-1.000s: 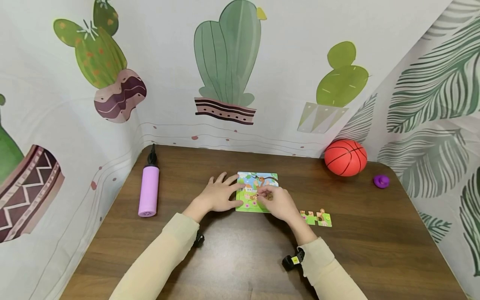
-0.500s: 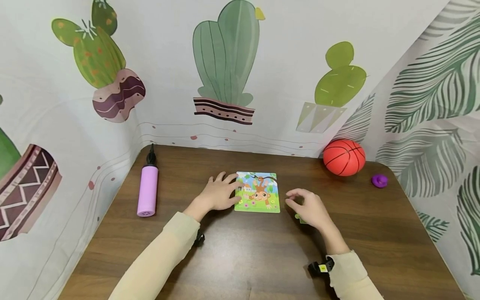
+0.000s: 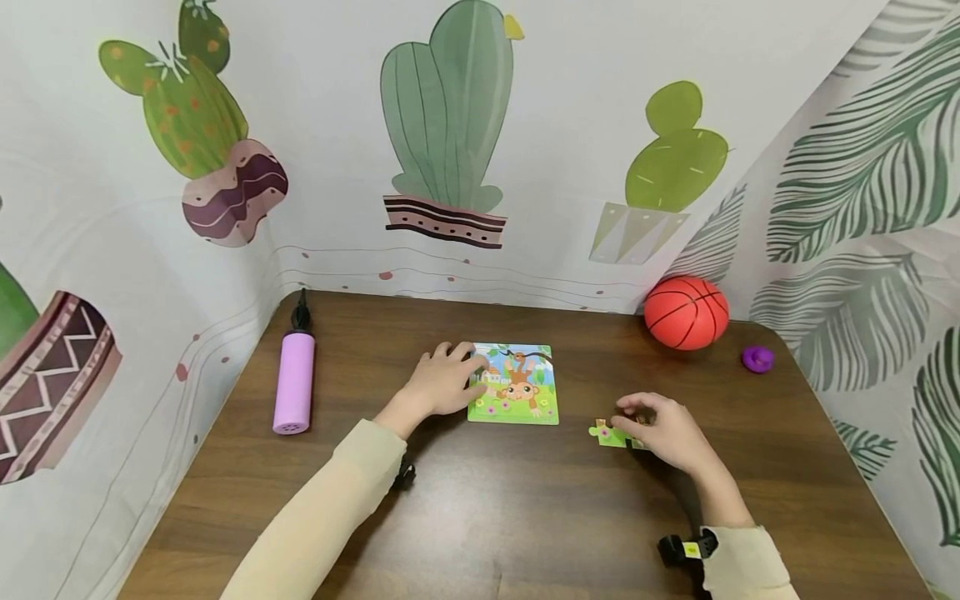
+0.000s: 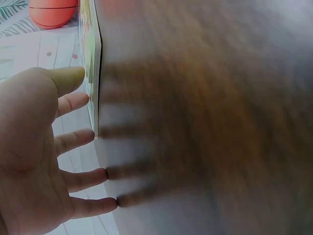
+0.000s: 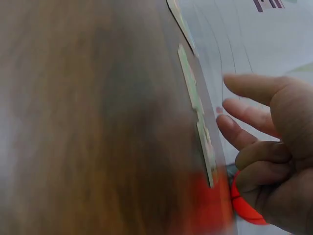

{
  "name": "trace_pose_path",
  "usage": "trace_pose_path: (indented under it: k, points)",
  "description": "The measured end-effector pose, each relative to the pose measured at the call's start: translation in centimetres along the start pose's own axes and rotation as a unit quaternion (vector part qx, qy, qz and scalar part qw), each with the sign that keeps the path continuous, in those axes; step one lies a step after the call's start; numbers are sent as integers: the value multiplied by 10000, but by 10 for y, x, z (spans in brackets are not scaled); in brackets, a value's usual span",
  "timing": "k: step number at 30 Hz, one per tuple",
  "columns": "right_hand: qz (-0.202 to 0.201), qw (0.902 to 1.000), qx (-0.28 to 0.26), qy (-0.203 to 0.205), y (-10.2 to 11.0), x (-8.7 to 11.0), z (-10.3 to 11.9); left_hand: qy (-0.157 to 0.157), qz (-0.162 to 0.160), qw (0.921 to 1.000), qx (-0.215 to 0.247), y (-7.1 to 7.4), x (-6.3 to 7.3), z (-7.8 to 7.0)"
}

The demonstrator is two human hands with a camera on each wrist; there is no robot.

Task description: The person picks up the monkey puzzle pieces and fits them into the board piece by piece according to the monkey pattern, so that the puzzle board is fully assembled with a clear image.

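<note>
A square jigsaw puzzle (image 3: 519, 400) with an upside-down monkey lies flat on the wooden table. At its left edge rests my left hand (image 3: 441, 380), fingers spread, with the thumb and nearest fingers touching the board; in the left wrist view the fingertips (image 4: 80, 100) meet the board's edge and the table. To the right lie two loose puzzle pieces (image 3: 604, 434), green with flowers, partly covered by my right hand (image 3: 671, 429). That hand hovers just over them. The right wrist view has its thumb and forefinger apart, nothing between them, beside the pieces (image 5: 190, 81).
A pink hand pump (image 3: 294, 383) with a black nozzle lies at the table's left. Toward the back right sit a red toy basketball (image 3: 686, 312) and a small purple knobbed object (image 3: 757, 359). A cactus-printed cloth (image 3: 555, 150) hangs behind the table.
My right hand has drawn back from the puzzle and moved right to the loose pieces. The monkey's face, earlier covered by that hand, now shows. My left hand stays at the board's left edge.
</note>
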State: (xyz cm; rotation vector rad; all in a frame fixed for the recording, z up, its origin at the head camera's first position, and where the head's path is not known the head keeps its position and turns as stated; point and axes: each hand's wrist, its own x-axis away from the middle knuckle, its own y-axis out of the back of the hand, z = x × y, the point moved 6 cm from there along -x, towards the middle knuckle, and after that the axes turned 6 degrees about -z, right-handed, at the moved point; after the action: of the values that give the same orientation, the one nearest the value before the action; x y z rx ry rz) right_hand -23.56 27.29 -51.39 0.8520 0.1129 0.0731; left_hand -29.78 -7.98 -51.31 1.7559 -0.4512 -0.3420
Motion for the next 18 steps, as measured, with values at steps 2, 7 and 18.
trace_pose_path:
  k: [2, 7, 18]
  points:
    - [91, 9998, 201, 35, 2, 3, -2, 3, -67, 10000, -34, 0, -2, -1]
    - [350, 9977, 563, 160, 0, 5, -3, 26, -134, 9999, -70, -2, -4, -1]
    - [640, 9948, 736, 283, 0, 5, 0, -1065, -56, 9941, -170, -2, 20, -10]
